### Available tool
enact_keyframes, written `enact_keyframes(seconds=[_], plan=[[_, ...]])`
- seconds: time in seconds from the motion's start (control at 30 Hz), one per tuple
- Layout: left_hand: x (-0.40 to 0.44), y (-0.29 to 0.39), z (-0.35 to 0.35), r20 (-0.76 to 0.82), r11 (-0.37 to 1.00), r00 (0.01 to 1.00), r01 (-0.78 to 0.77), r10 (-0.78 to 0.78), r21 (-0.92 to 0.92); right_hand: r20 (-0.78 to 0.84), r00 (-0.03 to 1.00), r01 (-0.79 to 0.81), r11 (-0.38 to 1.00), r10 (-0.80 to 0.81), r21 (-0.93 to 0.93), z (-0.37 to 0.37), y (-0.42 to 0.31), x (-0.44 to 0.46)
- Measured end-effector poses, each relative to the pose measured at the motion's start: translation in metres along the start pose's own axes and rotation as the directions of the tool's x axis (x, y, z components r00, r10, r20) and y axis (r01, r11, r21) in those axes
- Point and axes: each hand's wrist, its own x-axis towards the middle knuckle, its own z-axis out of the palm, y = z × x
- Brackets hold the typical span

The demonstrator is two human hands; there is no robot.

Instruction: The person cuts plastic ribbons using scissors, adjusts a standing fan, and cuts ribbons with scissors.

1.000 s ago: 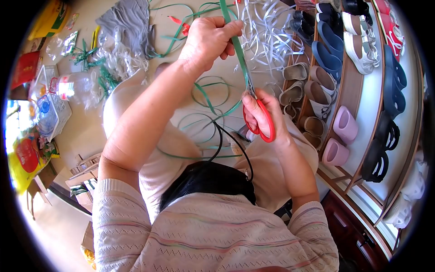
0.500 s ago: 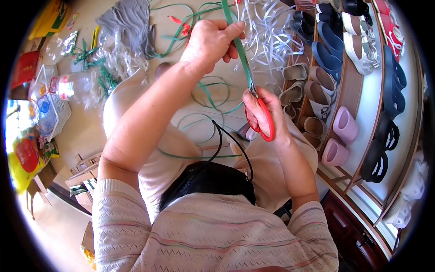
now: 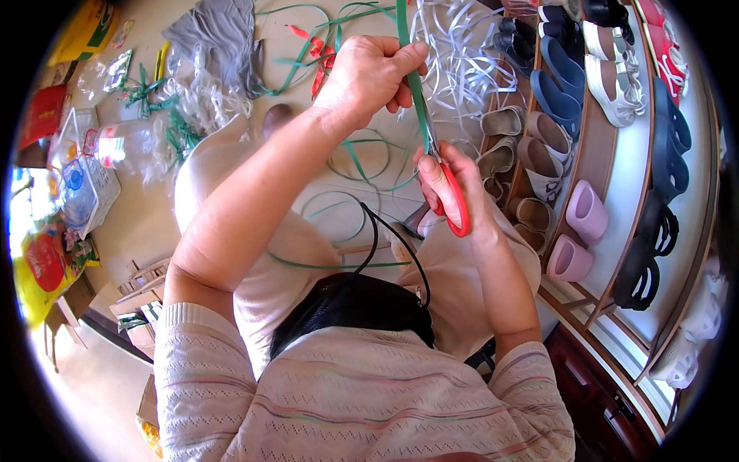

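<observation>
A long green plastic strap [image 3: 419, 104] runs from the top edge of the view down to the scissors. My left hand [image 3: 373, 77] pinches it between thumb and bent fingers. Lower and to the right, my right hand [image 3: 454, 181] is wrapped round the red handles of a pair of scissors [image 3: 462, 204]. Their metal blades point upward and meet the strap's lower end. Whether the blades are cutting into it I cannot tell. In my lap lies a black bag [image 3: 354, 308] with thin looped handles.
Thin green strips [image 3: 358, 158] curl on the floor between my legs. A heap of pale strips [image 3: 462, 61] lies ahead, beside red scraps [image 3: 319, 58]. A shoe rack [image 3: 593, 154] with several pairs stands at right. Left are a grey cloth [image 3: 215, 42], a clear bottle [image 3: 135, 146] and a white basket [image 3: 100, 192].
Both hands have shifted slightly to the right, with the strap and the scissors. The scissor handles look closer together than before.
</observation>
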Motion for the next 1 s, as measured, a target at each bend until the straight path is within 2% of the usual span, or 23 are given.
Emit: enact_keyframes(seconds=[0.1,0.17,0.3,0.4,0.5,0.7,0.87,1.0], plan=[[-0.001,0.001,-0.001,0.002,1.0,1.0,0.001,-0.001,0.021,-0.005,0.994,0.107,0.991,-0.108,-0.083,-0.001,0.006,0.003],[0.002,-0.002,-0.003,-0.007,0.998,1.0,-0.024,0.024,0.051,-0.012,0.995,0.098,0.993,-0.099,-0.059,0.001,0.003,0.002],[0.007,0.003,-0.013,-0.074,0.996,0.993,-0.088,0.087,-0.02,-0.012,0.993,0.115,0.991,-0.116,-0.064,0.003,0.004,0.002],[0.006,0.001,-0.011,-0.072,0.995,0.993,-0.094,0.093,-0.016,-0.008,0.999,0.046,0.998,-0.047,-0.037,0.001,0.002,0.002],[0.002,-0.002,-0.004,-0.048,0.997,0.997,-0.062,0.06,-0.038,-0.013,0.989,0.145,0.981,-0.147,-0.126,-0.002,0.011,0.008],[0.003,-0.003,-0.001,-0.058,0.996,0.997,-0.046,0.042,-0.079,-0.033,0.996,0.086,0.995,-0.088,-0.055,0.003,0.001,0.002],[0.001,-0.004,-0.001,-0.065,0.993,0.997,-0.05,0.044,-0.103,-0.038,0.989,0.136,0.985,-0.14,-0.102,0.001,0.003,0.004],[0.0,-0.012,0.005,-0.037,1.0,0.999,-0.014,0.013,-0.014,-0.048,0.98,0.185,0.974,-0.193,-0.133,0.002,0.008,0.009]])
